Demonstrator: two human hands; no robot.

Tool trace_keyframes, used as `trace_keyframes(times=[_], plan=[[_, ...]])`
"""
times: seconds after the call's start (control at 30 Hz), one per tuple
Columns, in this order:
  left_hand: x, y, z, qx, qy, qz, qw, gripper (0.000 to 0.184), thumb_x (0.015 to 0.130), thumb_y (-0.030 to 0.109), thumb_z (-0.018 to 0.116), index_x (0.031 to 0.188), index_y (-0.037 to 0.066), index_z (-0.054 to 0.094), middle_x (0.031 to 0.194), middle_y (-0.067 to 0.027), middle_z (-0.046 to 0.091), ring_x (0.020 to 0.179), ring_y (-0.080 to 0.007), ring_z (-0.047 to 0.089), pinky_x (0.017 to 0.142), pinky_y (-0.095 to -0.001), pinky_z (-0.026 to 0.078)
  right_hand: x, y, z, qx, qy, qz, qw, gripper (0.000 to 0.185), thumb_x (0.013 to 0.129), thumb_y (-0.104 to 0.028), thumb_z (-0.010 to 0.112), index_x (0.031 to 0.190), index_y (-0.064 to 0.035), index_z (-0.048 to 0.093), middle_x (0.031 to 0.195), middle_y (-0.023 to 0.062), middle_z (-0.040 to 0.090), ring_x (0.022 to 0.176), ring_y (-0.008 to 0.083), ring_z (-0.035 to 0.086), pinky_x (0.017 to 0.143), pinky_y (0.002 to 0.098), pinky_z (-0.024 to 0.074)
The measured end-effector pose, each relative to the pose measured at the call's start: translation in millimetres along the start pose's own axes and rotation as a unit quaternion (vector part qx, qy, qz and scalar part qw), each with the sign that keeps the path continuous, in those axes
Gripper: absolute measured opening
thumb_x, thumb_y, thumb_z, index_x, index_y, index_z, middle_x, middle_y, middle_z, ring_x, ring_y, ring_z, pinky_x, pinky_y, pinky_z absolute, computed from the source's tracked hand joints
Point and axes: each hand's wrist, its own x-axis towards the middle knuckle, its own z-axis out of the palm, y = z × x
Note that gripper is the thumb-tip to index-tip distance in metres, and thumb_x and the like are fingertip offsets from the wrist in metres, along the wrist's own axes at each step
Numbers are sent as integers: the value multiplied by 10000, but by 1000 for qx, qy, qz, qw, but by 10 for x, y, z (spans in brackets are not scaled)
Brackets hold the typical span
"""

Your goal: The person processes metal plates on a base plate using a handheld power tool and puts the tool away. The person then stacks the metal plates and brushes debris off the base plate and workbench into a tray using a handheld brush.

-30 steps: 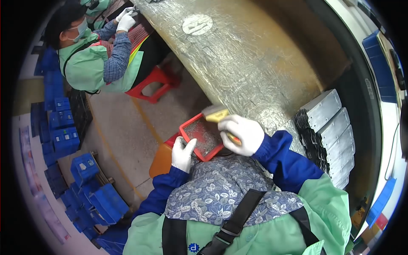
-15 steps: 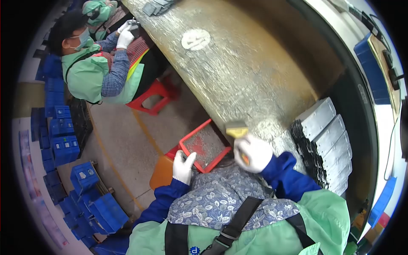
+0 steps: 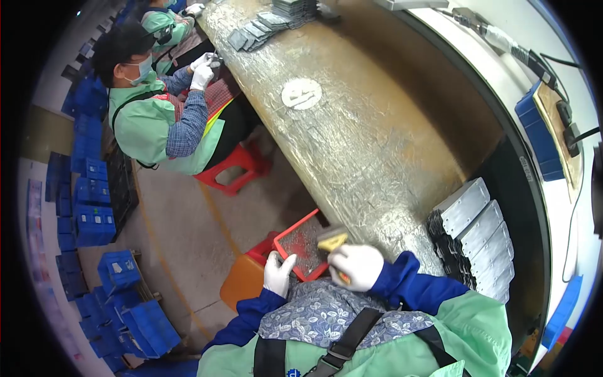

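In a white glove, my left hand is closed on the left rim of a red tray. Grey metal bits and dust lie scattered over the tray's bottom. My right hand, also gloved in white, grips a brush with a yellow handle. The brush's flat, greyish head sits over the tray's right side, by the table edge. Whether its bristles touch the tray or table I cannot tell. The tray is held just below the edge of the foil-like covered table.
Stacked grey metal plates stand at the right of the table, and more plates lie at the far end. A co-worker sits on a red stool to the left. Blue bins are piled on the floor.
The brush in my right hand has moved left, from the table's edge to over the tray. My left hand still holds the tray. The whole view has shifted.
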Motion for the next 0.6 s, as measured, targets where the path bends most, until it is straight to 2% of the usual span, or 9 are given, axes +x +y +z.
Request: trace_keyframes(times=[0.07,0.1,0.2,0.33,0.37,0.4,0.47,0.6], plan=[[-9,8,25,-27,10,-2,1000,190,836,124,622,918,-3,507,838,-72,586,731,-121,543,665,-259,452,43,-62,27,33,39,0,999,117,731,-171,634,793,-101,563,711,78,543,561,253,581,489,353,479],[4,-63,-24,-10,5,-14,1000,192,835,122,622,923,-7,509,852,-78,588,752,-128,545,688,-267,452,103,-60,-46,23,34,6,999,167,702,-154,676,834,-109,584,769,62,580,570,240,598,503,325,494],[-10,-92,-96,16,-7,-30,999,197,833,117,622,934,-14,514,888,-93,594,802,-140,549,733,-280,450,273,57,-58,-4,98,33,995,116,742,-182,633,794,-107,562,721,67,550,536,259,576,480,355,479],[-36,-30,-73,-31,4,-33,999,195,831,100,616,948,-17,512,918,-102,594,814,-148,557,752,-284,455,150,9,156,-9,39,-2,999,126,739,-193,630,745,-106,540,669,81,505,504,260,562,444,356,466],[-33,-44,-97,-30,-2,-44,999,211,838,102,587,974,-28,493,930,-121,585,829,-172,564,763,-313,465,123,-37,209,-4,29,1,1000,140,742,-202,626,733,-101,530,668,83,499,500,260,558,443,358,465],[-39,-40,-89,-46,0,-44,998,211,839,101,585,979,-27,493,928,-120,584,827,-172,565,760,-312,466,91,-71,269,35,0,25,999,145,748,-214,626,753,-100,538,683,83,505,503,264,561,448,366,465],[-61,18,-93,-74,6,-40,996,211,840,97,581,988,-25,491,924,-118,583,823,-171,566,754,-312,469,32,-99,384,44,-27,13,999,156,752,-225,632,772,-98,544,710,85,516,524,263,571,456,370,468],[-91,57,-155,-74,15,-49,996,209,833,71,594,990,-27,497,949,-117,593,835,-174,575,782,-314,468,94,-57,313,30,27,14,999,154,766,-234,625,807,-98,565,756,86,541,563,252,589,478,364,481]])
